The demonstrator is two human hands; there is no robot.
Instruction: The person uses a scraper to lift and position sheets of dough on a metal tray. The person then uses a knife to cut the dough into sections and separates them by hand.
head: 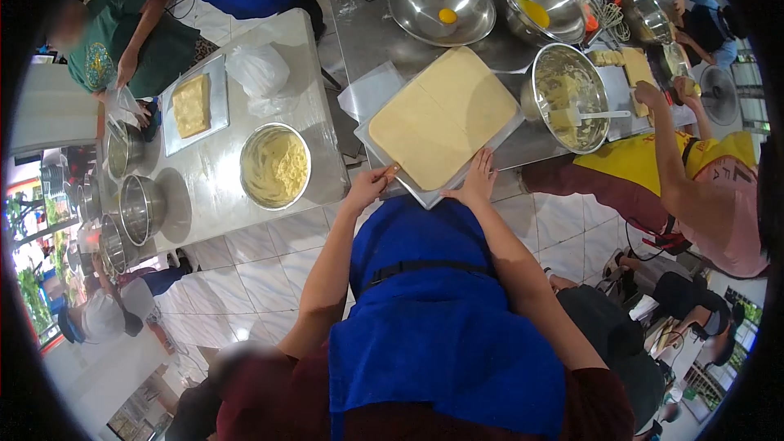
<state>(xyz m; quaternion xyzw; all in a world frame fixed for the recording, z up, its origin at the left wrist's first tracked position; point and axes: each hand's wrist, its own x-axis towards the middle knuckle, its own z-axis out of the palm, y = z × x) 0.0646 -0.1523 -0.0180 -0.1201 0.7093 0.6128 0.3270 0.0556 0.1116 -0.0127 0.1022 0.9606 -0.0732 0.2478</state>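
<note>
A flat rectangular sheet cake (444,116), pale yellow with a line across its middle, lies on a paper-lined tray (429,198) at the edge of the steel table. My left hand (372,187) is at the tray's near left edge, fingers pinched on a small brownish piece whose kind I cannot tell. Spread along the near right edge, my right hand (478,179) touches the tray and its lining. Right of the cake stands a steel bowl (566,98) smeared with pale cream, a white-handled spatula (603,114) resting in it.
Behind the cake, one steel bowl (441,6) holds a yolk and another steel bowl (544,3) yellow liquid. On the left table (214,211) are a bowl of yellow cream (275,165), a plastic bag (257,70) and a cake piece (191,106). A co-worker in a yellow apron (637,159) works close at right.
</note>
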